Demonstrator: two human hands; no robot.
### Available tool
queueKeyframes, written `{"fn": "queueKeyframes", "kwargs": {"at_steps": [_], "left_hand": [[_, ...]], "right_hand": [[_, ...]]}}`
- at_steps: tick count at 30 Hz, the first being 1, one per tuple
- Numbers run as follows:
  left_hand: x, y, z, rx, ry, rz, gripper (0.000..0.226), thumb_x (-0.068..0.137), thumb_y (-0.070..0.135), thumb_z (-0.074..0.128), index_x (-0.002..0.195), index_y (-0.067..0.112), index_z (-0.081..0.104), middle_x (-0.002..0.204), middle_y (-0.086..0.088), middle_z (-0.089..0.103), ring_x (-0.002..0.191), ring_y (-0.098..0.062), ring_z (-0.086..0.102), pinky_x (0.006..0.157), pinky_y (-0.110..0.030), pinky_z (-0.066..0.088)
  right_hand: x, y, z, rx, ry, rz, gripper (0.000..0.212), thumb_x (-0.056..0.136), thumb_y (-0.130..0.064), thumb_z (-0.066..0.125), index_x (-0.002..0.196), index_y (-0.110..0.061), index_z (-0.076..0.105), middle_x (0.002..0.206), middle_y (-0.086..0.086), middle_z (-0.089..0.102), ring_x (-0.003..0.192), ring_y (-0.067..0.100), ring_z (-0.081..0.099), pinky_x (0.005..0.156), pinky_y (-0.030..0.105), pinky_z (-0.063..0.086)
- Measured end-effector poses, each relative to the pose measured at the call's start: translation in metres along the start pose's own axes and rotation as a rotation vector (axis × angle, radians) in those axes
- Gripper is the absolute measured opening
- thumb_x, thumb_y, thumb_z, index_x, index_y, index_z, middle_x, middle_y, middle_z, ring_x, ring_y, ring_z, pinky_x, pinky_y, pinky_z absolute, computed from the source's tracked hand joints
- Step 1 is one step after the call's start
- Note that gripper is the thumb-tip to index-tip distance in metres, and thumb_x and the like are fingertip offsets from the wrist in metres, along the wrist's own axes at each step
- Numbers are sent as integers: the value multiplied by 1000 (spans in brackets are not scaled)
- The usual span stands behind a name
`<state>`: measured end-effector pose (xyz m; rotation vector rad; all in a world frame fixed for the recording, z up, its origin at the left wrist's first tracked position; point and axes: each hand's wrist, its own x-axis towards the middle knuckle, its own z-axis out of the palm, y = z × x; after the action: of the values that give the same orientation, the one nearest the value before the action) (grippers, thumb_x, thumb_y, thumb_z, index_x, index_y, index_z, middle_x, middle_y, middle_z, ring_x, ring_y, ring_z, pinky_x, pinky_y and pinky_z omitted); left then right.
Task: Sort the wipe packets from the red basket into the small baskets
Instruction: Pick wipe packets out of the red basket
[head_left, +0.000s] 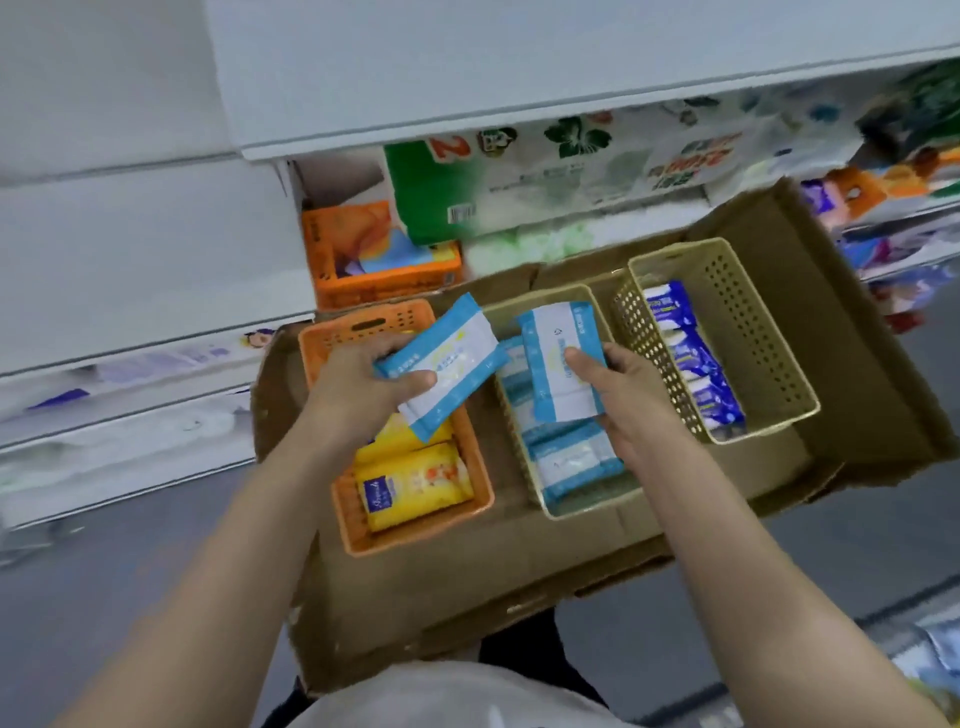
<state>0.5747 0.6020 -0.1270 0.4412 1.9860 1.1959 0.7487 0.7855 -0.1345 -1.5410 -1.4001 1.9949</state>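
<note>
Since both pkts are light blue, each hand (363, 384) (623, 395) holds one above the trays. Left pkt (441, 364) hangs over the orange basket (483, 499) w/ yellow ones; it prob belongs right, in the middle basket (540, 306) w/ the other (563, 358).

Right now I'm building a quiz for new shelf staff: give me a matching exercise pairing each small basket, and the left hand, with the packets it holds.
Column 1:
1. orange basket
2. middle beige basket
3. right beige basket
4. left hand

Column 2:
a. dark blue packets
b. one light blue and white packet, held above the orange basket
c. yellow packets
d. light blue and white packets lying inside

Pairs: 1-c, 2-d, 3-a, 4-b
</note>
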Motion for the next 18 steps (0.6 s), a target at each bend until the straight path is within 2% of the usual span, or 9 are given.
{"fn": "queueKeyframes", "kwargs": {"at_steps": [3,5,7,9,12,16,18], "left_hand": [[0,-2,34,-104,114,-83,37,79,15,79,114,19,65,105,-3,69,76,-10,67,65,-24,53],[6,-4,53,-135,196,-125,31,77,16,81,101,22,63,107,-7,68,80,-14,66,67,-30,52],[11,-4,66,-177,270,-160,28,78,13,80,94,22,60,105,-6,66,82,-15,64,67,-29,50],[13,-4,73,-204,319,-173,26,80,13,78,96,20,59,102,-3,65,80,-12,64,64,-25,48],[16,-3,76,-222,399,-185,25,83,16,76,103,18,61,95,1,66,76,-9,64,60,-22,47],[22,-10,74,-211,472,-216,25,84,18,76,104,17,61,98,-1,67,77,-8,63,58,-21,46],[22,-13,75,-211,477,-220,26,84,16,75,105,15,62,101,-4,67,78,-8,64,55,-17,47]], "right_hand": [[29,-17,-30,-154,-88,-37,16,90,-9,69,105,-5,67,92,7,74,76,17,73,62,30,60],[52,-24,-42,-269,-121,-64,23,88,-9,72,109,-5,64,94,4,72,70,10,70,57,21,57],[76,-25,-49,-397,-151,-91,29,84,-11,76,109,-5,63,99,7,72,78,15,69,65,24,58],[97,-21,-52,-499,-165,-131,27,80,-13,80,102,-8,65,100,7,73,84,20,70,71,33,57],[123,-15,-50,-740,-189,-227,19,79,-18,81,92,-19,67,94,-3,70,85,15,66,72,27,51],[149,-6,-40,-1158,-306,-339,28,84,-30,75,109,-18,72,104,0,70,96,17,65,78,30,48],[156,-6,-30,-1282,-363,-427,30,87,-31,70,114,-19,71,111,1,70,102,20,64,79,31,46]]}}
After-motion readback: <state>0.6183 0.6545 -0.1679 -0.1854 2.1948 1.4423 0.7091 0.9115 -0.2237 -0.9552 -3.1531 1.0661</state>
